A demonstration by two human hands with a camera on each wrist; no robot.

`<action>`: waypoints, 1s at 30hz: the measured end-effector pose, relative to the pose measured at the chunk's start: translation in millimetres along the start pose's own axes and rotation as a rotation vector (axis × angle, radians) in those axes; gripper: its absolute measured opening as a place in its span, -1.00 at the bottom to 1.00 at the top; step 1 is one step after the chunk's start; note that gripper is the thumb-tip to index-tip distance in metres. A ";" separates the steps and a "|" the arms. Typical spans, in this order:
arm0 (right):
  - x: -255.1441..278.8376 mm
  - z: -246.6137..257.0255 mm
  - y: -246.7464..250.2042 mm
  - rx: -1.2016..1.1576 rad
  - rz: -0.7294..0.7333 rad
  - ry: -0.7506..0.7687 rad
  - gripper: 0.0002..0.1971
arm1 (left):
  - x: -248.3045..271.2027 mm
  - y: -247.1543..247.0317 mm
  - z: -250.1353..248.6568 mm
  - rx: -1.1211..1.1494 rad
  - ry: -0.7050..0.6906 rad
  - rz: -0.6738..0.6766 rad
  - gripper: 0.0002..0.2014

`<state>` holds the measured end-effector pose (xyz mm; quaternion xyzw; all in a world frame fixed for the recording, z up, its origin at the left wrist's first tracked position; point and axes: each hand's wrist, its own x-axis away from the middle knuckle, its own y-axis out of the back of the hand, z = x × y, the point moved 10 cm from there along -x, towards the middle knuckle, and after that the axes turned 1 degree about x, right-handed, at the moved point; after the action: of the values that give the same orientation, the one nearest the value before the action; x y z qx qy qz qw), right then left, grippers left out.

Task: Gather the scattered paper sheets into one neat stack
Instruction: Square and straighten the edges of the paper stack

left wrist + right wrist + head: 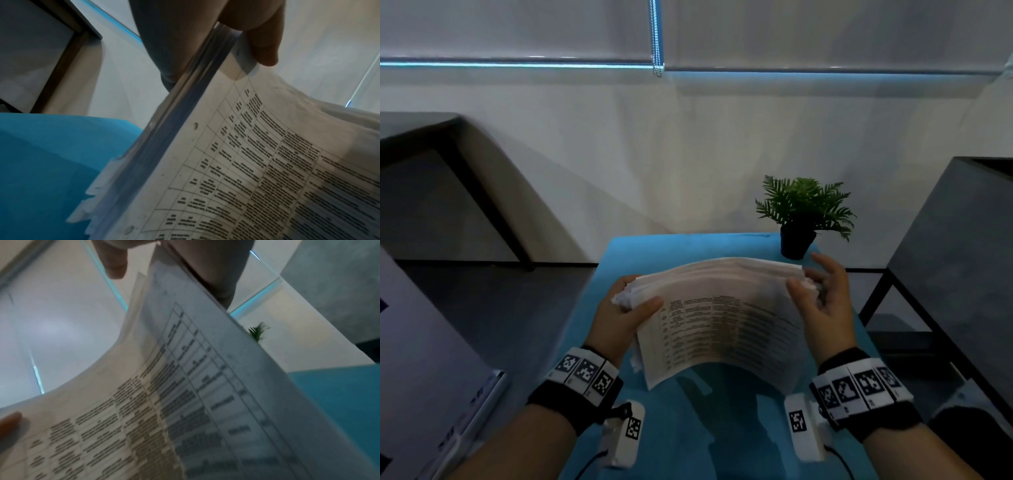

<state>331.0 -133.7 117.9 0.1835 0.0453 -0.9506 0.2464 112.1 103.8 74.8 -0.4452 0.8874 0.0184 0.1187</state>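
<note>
A thick stack of printed paper sheets [722,322] stands on its lower edge above the blue table [722,428], bowed upward in the middle. My left hand [630,308] grips its left end, thumb on the printed face and fingers behind. The right end is pinched by my right hand [815,294], thumb in front and fingers behind. In the left wrist view the stack [236,162] shows a table of text and ragged, uneven left edges. In the right wrist view the sheets [185,402] curve away, with the left thumb showing at the far edge.
A small potted fern [803,212] stands at the table's far right corner, just behind the stack. A dark cabinet [955,260] is on the right and a dark desk [431,144] at the far left. White boards [421,377] lean at the near left.
</note>
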 end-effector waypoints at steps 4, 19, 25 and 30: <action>-14.0 14.0 -2.3 0.089 -0.052 0.079 -0.77 | 1.5 -1.7 0.9 0.026 0.000 0.007 -0.51; -13.2 -9.2 15.8 0.130 -0.186 -0.088 -0.71 | 1.9 -6.3 6.0 0.161 0.034 0.024 -0.50; -16.3 -4.4 8.1 0.196 -0.151 -0.050 -0.75 | 2.8 -6.2 8.1 0.142 0.033 0.026 -0.48; -13.7 -14.1 31.3 0.113 -0.281 -0.102 -0.74 | 2.7 -3.4 7.4 0.137 0.034 0.009 -0.37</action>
<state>361.9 -152.4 110.0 0.1406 0.0047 -0.9848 0.1022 114.6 100.6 67.3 -0.4322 0.8905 -0.0493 0.1335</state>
